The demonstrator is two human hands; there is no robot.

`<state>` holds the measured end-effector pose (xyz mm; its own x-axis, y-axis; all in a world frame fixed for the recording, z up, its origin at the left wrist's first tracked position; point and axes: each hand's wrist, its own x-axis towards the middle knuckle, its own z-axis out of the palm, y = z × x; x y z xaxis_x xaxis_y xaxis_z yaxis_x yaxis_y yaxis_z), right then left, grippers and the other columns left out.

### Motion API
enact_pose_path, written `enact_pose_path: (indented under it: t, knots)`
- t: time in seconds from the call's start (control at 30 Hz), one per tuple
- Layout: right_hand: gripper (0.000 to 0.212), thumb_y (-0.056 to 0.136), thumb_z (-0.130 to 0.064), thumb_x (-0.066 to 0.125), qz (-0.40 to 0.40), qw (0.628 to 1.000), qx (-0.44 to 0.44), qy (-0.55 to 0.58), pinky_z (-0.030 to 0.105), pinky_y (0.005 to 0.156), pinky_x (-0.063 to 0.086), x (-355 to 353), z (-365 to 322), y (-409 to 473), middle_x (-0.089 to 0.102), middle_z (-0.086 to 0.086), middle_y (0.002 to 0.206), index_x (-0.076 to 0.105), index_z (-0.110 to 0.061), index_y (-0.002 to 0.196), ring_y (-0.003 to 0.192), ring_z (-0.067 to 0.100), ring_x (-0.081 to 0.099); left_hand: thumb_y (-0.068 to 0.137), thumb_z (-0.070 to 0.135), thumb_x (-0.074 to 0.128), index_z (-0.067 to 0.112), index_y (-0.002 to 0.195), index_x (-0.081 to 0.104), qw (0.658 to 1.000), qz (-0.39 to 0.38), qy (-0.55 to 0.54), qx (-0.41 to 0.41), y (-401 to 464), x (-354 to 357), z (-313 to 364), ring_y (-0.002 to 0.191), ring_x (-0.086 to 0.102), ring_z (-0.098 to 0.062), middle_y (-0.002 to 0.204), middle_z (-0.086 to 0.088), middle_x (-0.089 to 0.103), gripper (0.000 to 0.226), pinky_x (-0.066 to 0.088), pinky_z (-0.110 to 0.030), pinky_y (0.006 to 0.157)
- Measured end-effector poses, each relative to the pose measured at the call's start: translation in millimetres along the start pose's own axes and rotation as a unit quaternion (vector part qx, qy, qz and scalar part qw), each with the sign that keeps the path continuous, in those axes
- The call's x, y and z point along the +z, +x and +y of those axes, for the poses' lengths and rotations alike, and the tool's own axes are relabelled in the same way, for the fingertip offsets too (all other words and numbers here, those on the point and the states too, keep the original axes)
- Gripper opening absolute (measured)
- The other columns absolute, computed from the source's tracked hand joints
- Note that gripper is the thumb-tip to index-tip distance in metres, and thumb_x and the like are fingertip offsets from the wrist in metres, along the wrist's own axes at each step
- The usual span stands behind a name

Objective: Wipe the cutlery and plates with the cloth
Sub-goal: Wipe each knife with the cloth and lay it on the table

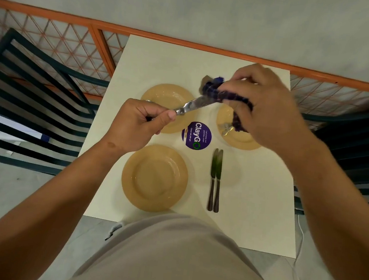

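Head view: I hold a knife [191, 106] over the table's [253, 192] far half, my left hand [139, 126] gripping its handle, my right hand [266, 109] pinching the purple cloth [220, 91] around its blade. Below lie three yellow plates [154, 177], two knives [215, 179] near the right edge, a purple sticker [196, 135] mid-table. An orange lattice rail [98, 37] runs behind, dark chairs [23, 100] either side.

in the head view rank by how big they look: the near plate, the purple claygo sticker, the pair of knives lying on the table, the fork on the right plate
1. near plate
2. pair of knives, long but thin
3. ClayGo sticker
4. fork, mostly hidden by the cloth and right hand, so its rank is unsure
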<state>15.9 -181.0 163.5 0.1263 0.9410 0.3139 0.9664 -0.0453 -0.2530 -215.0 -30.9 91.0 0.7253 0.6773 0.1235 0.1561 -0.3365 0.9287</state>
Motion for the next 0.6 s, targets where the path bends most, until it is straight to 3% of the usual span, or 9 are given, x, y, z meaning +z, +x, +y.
enact_pose_path:
  t: [0.1,0.23,0.33,0.47,0.6]
  knots:
    - [0.035,0.100,-0.026,0.050,-0.027,0.999,-0.044,-0.015,0.048,0.088,0.052,10.6,-9.2,1.2,0.064,0.013,0.120,0.073,-0.012,0.121,0.104,0.037,0.059,0.095,0.020,0.071,0.014,0.089,0.079,1.000,-0.007,0.003,-0.005,2.3,0.4,1.9,0.053,0.053,-0.003,0.056,0.012,0.064,0.012,0.050,-0.024,0.059]
    - [0.027,0.099,-0.013,0.062,-0.010,1.000,0.015,-0.005,0.055,0.092,0.051,0.8,20.2,4.7,0.065,0.012,0.122,0.074,-0.011,0.123,0.110,0.038,0.059,0.096,0.022,0.070,0.006,0.091,0.081,1.000,-0.008,0.019,-0.005,3.2,-4.3,-0.7,0.053,0.049,-0.007,0.060,-0.015,0.062,0.020,0.046,-0.027,0.057]
    - [0.023,0.096,-0.013,0.068,0.031,0.998,-0.014,-0.053,0.058,0.088,0.052,10.6,12.9,6.9,0.069,0.011,0.117,0.076,-0.014,0.117,0.107,0.040,0.063,0.098,0.021,0.068,0.005,0.082,0.078,1.000,-0.013,0.012,-0.010,5.4,0.0,3.5,0.051,0.045,-0.005,0.058,-0.019,0.057,0.025,0.042,-0.021,0.055]
    - [0.034,0.087,-0.007,0.073,0.036,0.991,-0.072,-0.108,0.058,0.110,0.040,38.6,-11.1,1.8,0.070,0.010,0.125,0.075,-0.017,0.119,0.127,0.041,0.059,0.099,0.019,0.067,-0.001,0.085,0.078,1.000,-0.022,0.002,-0.009,8.1,8.6,11.1,0.051,0.045,-0.008,0.061,-0.024,0.058,0.027,0.042,-0.018,0.054]
    - [0.023,0.094,-0.012,0.069,0.086,0.986,-0.056,-0.130,0.058,0.105,0.044,26.1,30.7,5.1,0.072,0.007,0.122,0.075,-0.017,0.116,0.122,0.041,0.060,0.100,0.020,0.066,0.030,0.086,0.076,1.000,-0.020,0.005,-0.018,7.0,2.1,8.5,0.052,0.045,-0.006,0.063,-0.024,0.059,0.020,0.041,-0.016,0.054]
